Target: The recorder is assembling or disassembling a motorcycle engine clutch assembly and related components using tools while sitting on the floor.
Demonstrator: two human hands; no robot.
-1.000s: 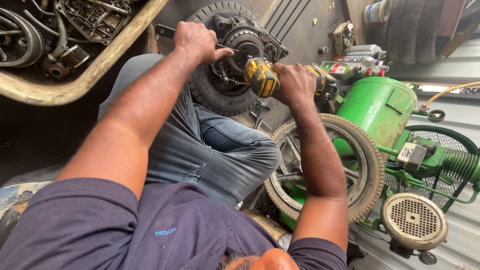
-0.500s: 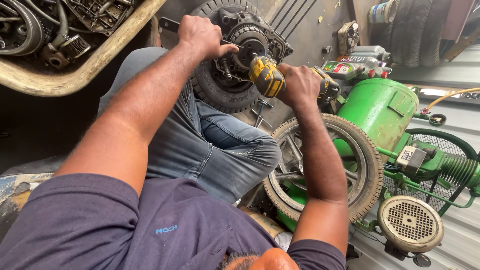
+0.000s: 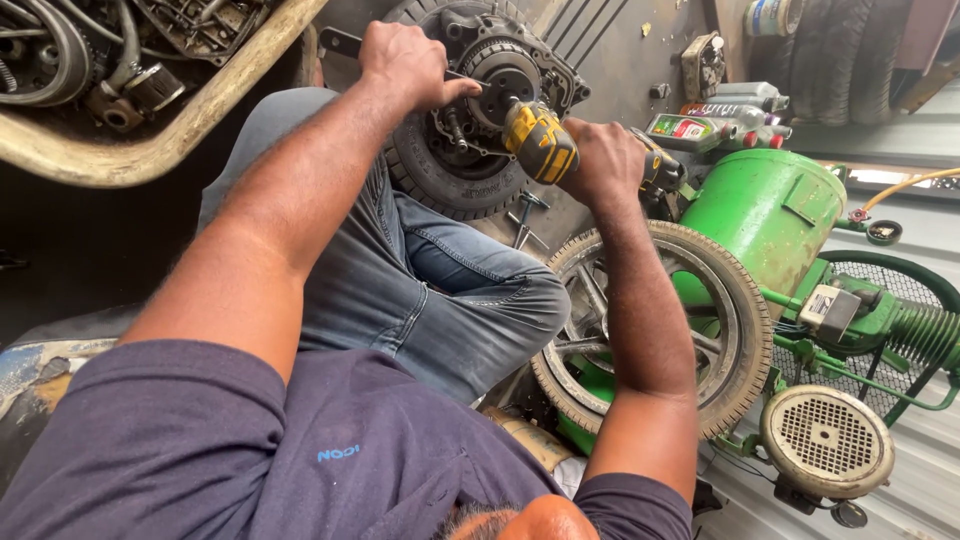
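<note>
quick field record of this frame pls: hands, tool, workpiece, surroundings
left hand: gripping the top of the engine assembly, thumb toward its hub
right hand: wrapped round the handle of the yellow-black power driver
tool tip: pressed at the hub of the assembly
workpiece: assembly mounted on a small knobby tyre, resting by the person's knee
right side: green compressor tank, spoked wheel
behind: oil bottles

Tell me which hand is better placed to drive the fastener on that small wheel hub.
Right. The right hand grips the yellow power driver, its nose already at the wheel hub. The left hand rests on the hub's rim, likely steadying it.
</note>
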